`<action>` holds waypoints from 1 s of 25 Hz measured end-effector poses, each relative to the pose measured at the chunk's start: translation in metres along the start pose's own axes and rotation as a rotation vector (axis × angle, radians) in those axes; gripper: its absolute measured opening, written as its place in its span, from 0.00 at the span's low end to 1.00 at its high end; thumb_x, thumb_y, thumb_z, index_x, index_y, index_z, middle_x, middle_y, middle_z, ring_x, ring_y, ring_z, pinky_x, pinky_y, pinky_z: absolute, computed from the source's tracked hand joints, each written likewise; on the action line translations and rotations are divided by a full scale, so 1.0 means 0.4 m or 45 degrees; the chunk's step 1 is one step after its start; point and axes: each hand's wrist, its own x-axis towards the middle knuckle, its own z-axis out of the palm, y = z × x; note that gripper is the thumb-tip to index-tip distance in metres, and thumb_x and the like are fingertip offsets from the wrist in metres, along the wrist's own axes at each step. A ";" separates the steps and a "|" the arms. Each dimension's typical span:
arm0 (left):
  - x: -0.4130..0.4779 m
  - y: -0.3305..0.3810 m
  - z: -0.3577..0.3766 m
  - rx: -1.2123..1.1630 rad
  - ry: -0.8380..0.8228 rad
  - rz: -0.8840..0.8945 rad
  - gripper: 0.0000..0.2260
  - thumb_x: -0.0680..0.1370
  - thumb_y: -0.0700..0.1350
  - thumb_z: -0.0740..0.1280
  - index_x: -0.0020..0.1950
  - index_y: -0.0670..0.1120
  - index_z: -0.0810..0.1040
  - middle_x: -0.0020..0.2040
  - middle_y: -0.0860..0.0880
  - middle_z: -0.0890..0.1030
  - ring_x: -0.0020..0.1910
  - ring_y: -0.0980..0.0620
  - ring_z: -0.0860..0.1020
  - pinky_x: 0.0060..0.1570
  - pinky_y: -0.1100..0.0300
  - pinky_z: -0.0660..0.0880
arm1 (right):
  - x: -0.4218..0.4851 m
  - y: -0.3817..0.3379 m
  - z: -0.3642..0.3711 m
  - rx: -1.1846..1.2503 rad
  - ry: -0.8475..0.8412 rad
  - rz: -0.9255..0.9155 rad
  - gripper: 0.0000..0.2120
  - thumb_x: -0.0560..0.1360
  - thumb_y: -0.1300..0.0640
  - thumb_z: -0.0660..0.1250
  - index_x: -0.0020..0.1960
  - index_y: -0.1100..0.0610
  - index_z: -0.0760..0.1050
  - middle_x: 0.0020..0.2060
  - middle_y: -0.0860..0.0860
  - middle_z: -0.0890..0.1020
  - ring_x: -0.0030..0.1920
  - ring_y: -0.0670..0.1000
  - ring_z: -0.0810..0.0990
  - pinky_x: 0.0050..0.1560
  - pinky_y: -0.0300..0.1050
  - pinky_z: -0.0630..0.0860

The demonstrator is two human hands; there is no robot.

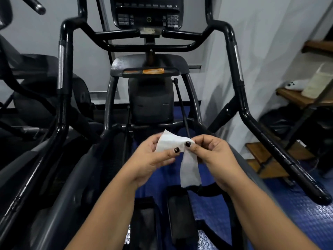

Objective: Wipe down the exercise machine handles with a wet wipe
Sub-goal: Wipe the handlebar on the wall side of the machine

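A white wet wipe [189, 168] hangs between my hands in the middle of the view, its lower half drooping. My left hand [153, 159] pinches its upper left part. My right hand [214, 152] pinches the top right corner. Both thumbs meet on the wipe. The black exercise machine surrounds me: its left handle [62, 83] rises on the left, and its right handle [252, 114] runs from upper right down to the lower right. Neither hand touches a handle.
The console [146, 13] sits at top centre above a black tray [151, 71] holding an orange packet [153, 70]. Another machine [27, 78] stands on the left. Wooden shelves [292, 98] with a white object stand on the right. Blue studded flooring [297, 213] lies below.
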 end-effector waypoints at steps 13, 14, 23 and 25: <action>-0.080 -0.070 0.219 -0.150 0.293 -0.002 0.08 0.79 0.44 0.66 0.42 0.44 0.79 0.39 0.47 0.84 0.40 0.51 0.82 0.43 0.56 0.80 | -0.182 -0.006 -0.117 0.466 0.076 0.369 0.06 0.80 0.60 0.63 0.44 0.58 0.74 0.41 0.57 0.83 0.43 0.53 0.81 0.52 0.51 0.77; -0.086 -0.074 0.224 -0.103 0.322 0.031 0.08 0.80 0.44 0.65 0.42 0.44 0.79 0.39 0.47 0.83 0.40 0.52 0.82 0.42 0.57 0.80 | -0.188 -0.010 -0.117 0.523 0.043 0.389 0.05 0.80 0.62 0.63 0.44 0.58 0.73 0.42 0.58 0.83 0.43 0.54 0.81 0.51 0.51 0.77; -0.135 -0.081 0.220 -0.111 0.450 0.067 0.14 0.84 0.47 0.58 0.51 0.39 0.77 0.43 0.43 0.82 0.45 0.45 0.79 0.50 0.52 0.78 | -0.216 -0.015 -0.102 0.789 -0.183 0.291 0.13 0.71 0.72 0.67 0.46 0.56 0.69 0.39 0.56 0.71 0.40 0.53 0.78 0.37 0.44 0.80; -0.150 -0.074 0.214 -0.158 0.372 0.058 0.15 0.80 0.52 0.62 0.52 0.40 0.76 0.44 0.43 0.82 0.45 0.46 0.80 0.50 0.51 0.78 | -0.219 -0.014 -0.094 0.808 -0.223 0.273 0.13 0.69 0.70 0.68 0.46 0.57 0.69 0.40 0.57 0.71 0.44 0.55 0.79 0.43 0.47 0.81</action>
